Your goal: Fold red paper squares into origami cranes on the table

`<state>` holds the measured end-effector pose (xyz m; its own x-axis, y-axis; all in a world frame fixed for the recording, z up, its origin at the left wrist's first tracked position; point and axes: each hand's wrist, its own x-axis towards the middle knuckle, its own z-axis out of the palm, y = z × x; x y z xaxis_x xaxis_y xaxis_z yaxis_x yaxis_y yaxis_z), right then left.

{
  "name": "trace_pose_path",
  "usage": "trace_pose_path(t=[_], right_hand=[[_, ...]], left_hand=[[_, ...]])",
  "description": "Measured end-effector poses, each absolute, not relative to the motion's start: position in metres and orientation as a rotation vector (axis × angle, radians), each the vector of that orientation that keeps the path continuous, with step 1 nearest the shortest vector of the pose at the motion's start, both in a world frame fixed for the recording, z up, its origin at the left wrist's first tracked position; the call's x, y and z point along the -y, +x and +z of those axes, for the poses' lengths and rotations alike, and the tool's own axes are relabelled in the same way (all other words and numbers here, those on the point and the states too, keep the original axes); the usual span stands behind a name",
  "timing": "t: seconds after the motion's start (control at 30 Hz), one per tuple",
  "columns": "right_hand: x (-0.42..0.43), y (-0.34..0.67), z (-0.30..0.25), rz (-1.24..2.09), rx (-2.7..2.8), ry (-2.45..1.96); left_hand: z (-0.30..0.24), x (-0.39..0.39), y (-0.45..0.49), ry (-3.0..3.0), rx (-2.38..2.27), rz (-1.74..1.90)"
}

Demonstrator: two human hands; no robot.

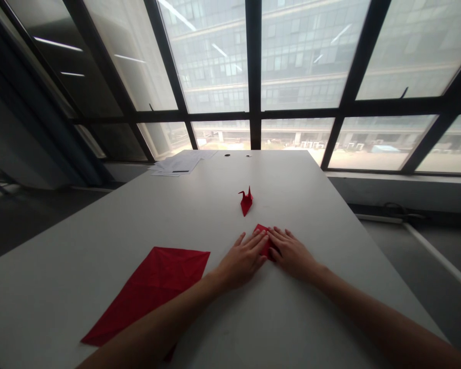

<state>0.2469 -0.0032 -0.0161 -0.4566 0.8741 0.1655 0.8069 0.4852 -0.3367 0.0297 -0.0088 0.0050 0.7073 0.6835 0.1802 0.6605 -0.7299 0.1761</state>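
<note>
A small folded piece of red paper lies on the white table, mostly covered by my fingers. My left hand rests flat on its left side, fingers stretched out. From the right, my right hand presses on it with extended fingers, the tips of both hands almost meeting. Just beyond stands a red origami crane. A larger creased sheet of red paper lies at the left, partly hidden under my left forearm.
Several white paper sheets lie at the table's far left. The white table reaches to tall dark-framed windows. Two small round marks show near its far edge. A dark curtain hangs at the left.
</note>
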Motion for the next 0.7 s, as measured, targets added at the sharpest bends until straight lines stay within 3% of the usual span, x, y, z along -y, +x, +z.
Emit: trace_pose_path(t=[0.23, 0.7], right_hand=[[0.004, 0.247, -0.016, 0.299, 2.397, -1.413], [0.019, 0.241, 0.007, 0.191, 2.391, -1.25]], left_hand=[[0.004, 0.012, 0.028, 2.809, -1.027, 0.282], [-0.005, 0.004, 0.022, 2.687, -1.514, 0.351]])
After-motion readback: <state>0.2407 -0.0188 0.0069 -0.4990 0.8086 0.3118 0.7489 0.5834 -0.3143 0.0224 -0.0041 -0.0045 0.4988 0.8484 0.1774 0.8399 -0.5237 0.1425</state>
